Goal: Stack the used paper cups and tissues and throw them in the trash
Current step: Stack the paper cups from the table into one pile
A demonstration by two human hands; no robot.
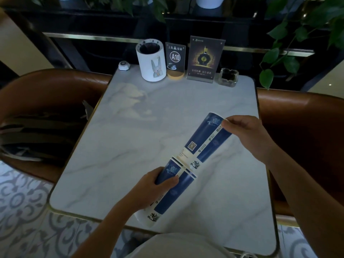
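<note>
Above the marble table (pixel 130 138) I hold blue-and-white paper cups lying on their sides, mouths meeting in the middle. My left hand (pixel 154 190) grips the near cup stack (pixel 171 194), whose base points toward me. My right hand (pixel 245 135) pinches the base end of the far cup (pixel 206 138), which slants up to the right. The rims touch near the centre; whether one cup sits inside the other I cannot tell. No tissues are in sight. A small white bin with a rabbit picture (pixel 151 61) and a dark liner stands at the table's far edge.
Along the far edge stand a white call button (pixel 123 65), an A10 table sign (pixel 175 60), an acrylic advert stand (pixel 203 60) and a glass ashtray (pixel 227 77). Brown leather seats (pixel 301 116) flank the table; a striped cushion (pixel 35 135) lies on the left one.
</note>
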